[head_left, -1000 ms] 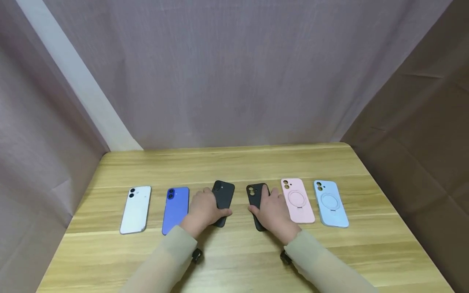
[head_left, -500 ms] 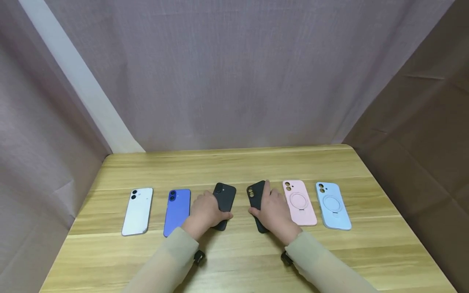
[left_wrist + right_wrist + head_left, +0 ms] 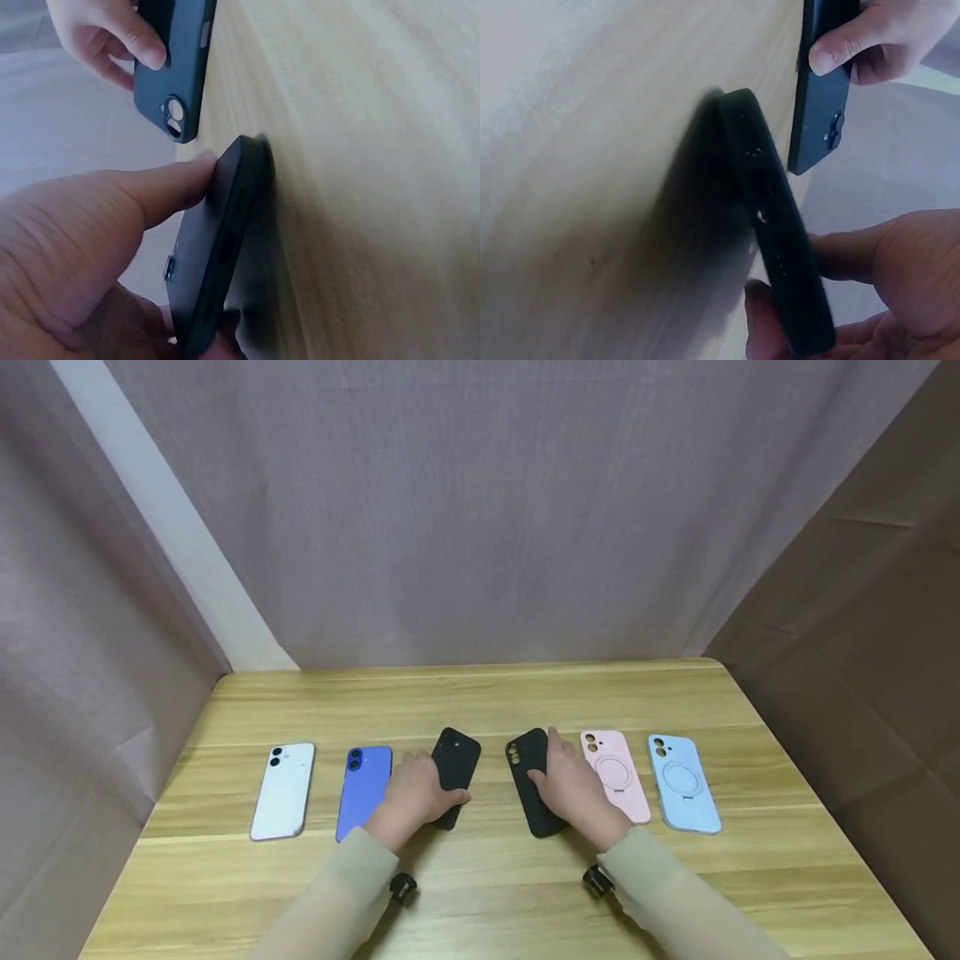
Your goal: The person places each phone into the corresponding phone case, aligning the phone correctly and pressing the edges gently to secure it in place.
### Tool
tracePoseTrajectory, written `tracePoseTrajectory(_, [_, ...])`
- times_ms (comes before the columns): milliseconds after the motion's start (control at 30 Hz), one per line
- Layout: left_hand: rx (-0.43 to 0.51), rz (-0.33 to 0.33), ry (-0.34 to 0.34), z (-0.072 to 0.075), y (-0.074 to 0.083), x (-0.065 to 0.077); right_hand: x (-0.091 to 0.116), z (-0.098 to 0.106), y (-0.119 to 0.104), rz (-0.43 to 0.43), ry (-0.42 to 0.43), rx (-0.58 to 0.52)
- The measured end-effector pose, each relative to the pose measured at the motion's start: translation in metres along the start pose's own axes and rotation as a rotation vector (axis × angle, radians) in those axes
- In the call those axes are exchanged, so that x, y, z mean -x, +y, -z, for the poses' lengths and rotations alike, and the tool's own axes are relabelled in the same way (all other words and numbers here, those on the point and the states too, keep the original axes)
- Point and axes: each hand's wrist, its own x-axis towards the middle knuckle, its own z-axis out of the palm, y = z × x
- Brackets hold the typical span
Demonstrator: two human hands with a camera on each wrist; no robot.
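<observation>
In the head view my left hand [image 3: 420, 791] grips a black phone [image 3: 459, 758] by its long sides, camera end facing away from me. The left wrist view shows that phone [image 3: 215, 244] tilted, with its thumb-side edge near the table and fingers at the opposite edge. My right hand [image 3: 576, 787] holds a black phone case [image 3: 534, 802] with a camera cutout at its far left corner. Seen from the right wrist, the case [image 3: 776, 225] is also tilted, its lower edge by the table and a fingertip under the raised side. A gap separates phone and case.
Left of the hands lie a blue phone [image 3: 363, 789] and a white phone [image 3: 282, 792] on the wooden table [image 3: 480, 902]. A pink case [image 3: 630, 785] and a light blue case [image 3: 686, 810], both with rings, lie to the right. Curtains hang behind.
My right hand has slid rightward across the black case, and its thumb now lies on the case's back. More of the case shows. The black phone has shifted only slightly in my left hand.
</observation>
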Motion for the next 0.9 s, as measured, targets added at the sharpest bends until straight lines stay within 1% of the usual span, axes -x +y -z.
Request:
tracePoseTrajectory(133, [0.114,0.038,-0.032,0.005,-0.007,-0.001,-0.001,0.003,0.001,-0.008,-0.005,-0.046])
tracePoseTrajectory(200, [0.166,0.040,-0.046,0.007,-0.010,-0.001,-0.001,0.004,0.001,-0.009,-0.003,-0.072])
tracePoseTrajectory(367, [0.316,0.003,-0.090,0.010,-0.019,-0.001,0.000,0.006,0.003,-0.030,-0.012,-0.139])
tracePoseTrajectory(500, [0.474,0.005,-0.151,0.010,-0.026,0.000,0.000,0.006,0.005,-0.061,-0.050,-0.212])
tracePoseTrajectory(567, [0.533,0.008,-0.179,0.010,-0.029,0.000,0.000,0.006,0.005,-0.067,-0.063,-0.239])
tracePoseTrajectory(700, [0.606,0.009,-0.215,0.011,-0.034,0.001,0.002,0.006,0.007,-0.065,-0.068,-0.269])
tracePoseTrajectory(900, [0.714,-0.018,-0.249,0.010,-0.036,0.004,0.008,0.007,0.010,-0.075,-0.045,-0.314])
